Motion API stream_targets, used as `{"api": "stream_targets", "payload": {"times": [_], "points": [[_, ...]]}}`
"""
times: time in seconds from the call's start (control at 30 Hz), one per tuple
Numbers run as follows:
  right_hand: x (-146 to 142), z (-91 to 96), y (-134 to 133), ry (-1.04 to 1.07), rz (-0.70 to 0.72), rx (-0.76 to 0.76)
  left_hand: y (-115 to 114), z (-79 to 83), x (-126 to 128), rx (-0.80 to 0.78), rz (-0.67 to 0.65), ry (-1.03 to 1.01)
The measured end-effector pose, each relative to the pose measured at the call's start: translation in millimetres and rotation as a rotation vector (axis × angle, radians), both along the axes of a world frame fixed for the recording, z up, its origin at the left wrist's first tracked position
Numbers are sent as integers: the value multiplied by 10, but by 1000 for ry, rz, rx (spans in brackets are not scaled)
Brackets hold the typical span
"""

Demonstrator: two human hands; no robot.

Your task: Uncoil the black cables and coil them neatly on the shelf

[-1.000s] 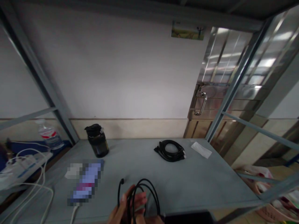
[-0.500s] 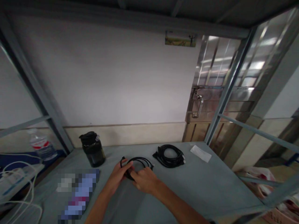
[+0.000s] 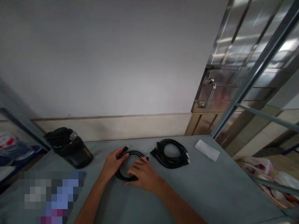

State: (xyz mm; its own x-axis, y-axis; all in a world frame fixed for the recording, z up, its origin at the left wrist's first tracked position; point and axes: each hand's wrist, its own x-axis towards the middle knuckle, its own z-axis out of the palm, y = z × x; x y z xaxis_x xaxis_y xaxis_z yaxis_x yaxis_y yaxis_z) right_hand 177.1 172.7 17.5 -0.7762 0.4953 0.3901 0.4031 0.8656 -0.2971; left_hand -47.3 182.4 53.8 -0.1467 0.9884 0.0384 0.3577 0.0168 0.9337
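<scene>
The left hand (image 3: 114,162) holds the plug end of a black cable (image 3: 124,177) in clenched fingers; the right hand (image 3: 145,175) lies open on its loop, on the worktop (image 3: 221,189), a second coiled cable (image 3: 159,154) at 2 o'clock.

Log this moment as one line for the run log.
left hand: holds black cable | right hand: on same cable | beside: coiled black cable

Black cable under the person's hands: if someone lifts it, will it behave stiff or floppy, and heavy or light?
The black cable will probably hang floppy, though with some spring, because it forms a loose, rounded loop between the left hand and right hand. It looks thin, so it is likely light. Its plug ends may swing when lifted.
</scene>
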Motion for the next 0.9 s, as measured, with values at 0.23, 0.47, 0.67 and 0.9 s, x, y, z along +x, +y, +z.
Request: {"api": "stream_targets", "payload": {"times": [0.23,0.47,0.67,0.9], "points": [[93,58,4,84,-47,-135,-27,-68,45,43,72,84],[131,96,-8,286,-127,-224,7,-242,-104,149,194,203],[116,-79,62,452,-224,-234,-6,-317,-242,236,236,363],[150,-263,183,562,-237,-267,3,-406,-371,276,237,543]]}}
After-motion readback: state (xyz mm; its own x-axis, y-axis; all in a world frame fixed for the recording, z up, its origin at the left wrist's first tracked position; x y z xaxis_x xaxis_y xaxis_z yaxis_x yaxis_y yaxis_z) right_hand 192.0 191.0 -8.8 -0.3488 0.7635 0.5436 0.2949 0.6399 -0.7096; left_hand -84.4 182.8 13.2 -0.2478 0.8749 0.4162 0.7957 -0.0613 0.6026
